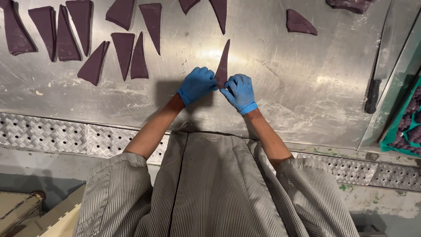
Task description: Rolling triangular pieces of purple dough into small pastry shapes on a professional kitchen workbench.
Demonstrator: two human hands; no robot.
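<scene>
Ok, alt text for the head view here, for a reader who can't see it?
Two blue-gloved hands, left hand and right hand, pinch the wide end of a dark purple dough triangle on a floured steel table. More cut triangles lie upper left; a knife lies at right.

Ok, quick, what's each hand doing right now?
Left hand: closed, pinching the wide end of the purple dough triangle.
Right hand: closed on the same end.
</scene>
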